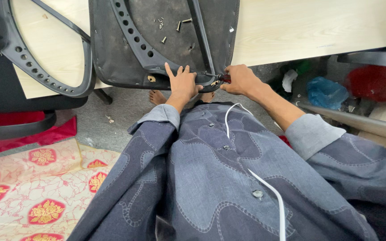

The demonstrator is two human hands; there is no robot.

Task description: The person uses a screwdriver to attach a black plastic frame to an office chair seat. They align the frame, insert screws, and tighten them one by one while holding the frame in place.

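Mostly hidden screwdriver (pixel 223 78) under hands (pixel 242 79).

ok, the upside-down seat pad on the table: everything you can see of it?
The seat pad lies underside up on the pale wooden table, its near edge overhanging. Dark, dusty fabric is stretched over its base, with a rounded rim. A black plastic armrest bracket with a row of holes crosses it. Loose screws lie on it. The left hand presses flat on the near edge; the right hand holds a red-handled screwdriver to it.

chair seat (pixel 166 40): black, underside up, table edge | screwdriver (pixel 222 77): red-handled, level
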